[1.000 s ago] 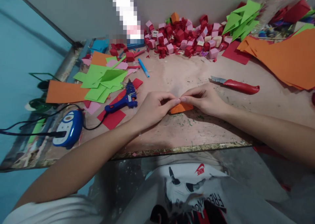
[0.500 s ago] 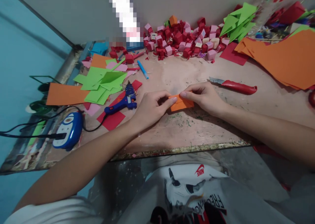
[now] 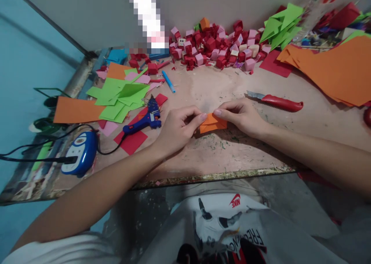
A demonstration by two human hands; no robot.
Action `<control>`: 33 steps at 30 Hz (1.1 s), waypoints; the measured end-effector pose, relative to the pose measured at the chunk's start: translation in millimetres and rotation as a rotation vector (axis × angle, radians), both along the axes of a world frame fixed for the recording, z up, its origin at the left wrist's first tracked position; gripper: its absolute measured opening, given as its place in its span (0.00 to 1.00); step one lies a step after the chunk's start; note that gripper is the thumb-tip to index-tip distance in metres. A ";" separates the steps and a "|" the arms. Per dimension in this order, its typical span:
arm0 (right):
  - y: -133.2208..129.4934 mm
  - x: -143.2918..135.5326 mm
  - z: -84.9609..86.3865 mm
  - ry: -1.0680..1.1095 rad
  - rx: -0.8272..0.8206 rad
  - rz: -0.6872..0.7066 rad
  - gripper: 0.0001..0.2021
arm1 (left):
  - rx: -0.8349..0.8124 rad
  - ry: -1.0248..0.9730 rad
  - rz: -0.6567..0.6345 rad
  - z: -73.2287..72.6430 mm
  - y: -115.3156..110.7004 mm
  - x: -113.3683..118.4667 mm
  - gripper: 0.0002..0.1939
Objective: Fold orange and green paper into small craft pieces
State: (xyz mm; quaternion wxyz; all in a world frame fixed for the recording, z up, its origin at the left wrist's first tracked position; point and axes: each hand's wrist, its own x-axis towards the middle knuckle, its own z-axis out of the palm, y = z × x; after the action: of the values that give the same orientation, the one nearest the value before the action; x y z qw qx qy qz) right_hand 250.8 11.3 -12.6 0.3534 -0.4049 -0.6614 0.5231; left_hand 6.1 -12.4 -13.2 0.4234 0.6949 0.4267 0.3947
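A small piece of folded orange paper is held over the middle of the wooden table, its crease lines facing me. My left hand pinches its left end between thumb and fingers. At the upper right edge, my right hand grips the same paper, thumb on top. The fingertips behind the paper are partly hidden. Just beyond my right hand lies a red-handled knife with its blade pointing left. A blue glue gun rests to the left of my left hand, on red paper.
Many small red and pink paper cubes are heaped along the wall. Green sheets lie at left, near a blue power socket with a black cable. Large orange sheets cover the right side. A blue pen lies behind the glue gun.
The orange paper has tilted slightly, so more of its folded front shows. Both hands keep their pinch and have shifted only a little.
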 end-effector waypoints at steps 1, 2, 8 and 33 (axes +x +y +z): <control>-0.2 0.2 0.3 -0.002 -0.001 0.003 0.27 | -0.009 -0.008 -0.004 0.8 -1.0 0.0 0.22; -0.3 0.2 0.4 -0.005 0.000 0.003 0.27 | -0.019 -0.019 -0.008 1.5 -1.6 0.0 0.22; 0.3 -1.2 -2.0 -0.009 0.035 0.004 0.26 | -0.001 -0.022 -0.014 0.9 0.6 1.0 0.22; 3.2 2.8 -3.7 0.151 -0.156 0.058 0.23 | 0.153 0.038 0.141 -4.2 9.5 -2.2 0.09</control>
State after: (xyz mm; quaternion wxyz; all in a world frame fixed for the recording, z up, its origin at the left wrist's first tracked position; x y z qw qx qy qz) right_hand 253.6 14.5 -16.2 0.3545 -0.3715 -0.6017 0.6118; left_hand 4.0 -2.9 -17.4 0.3320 0.7007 0.4510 0.4420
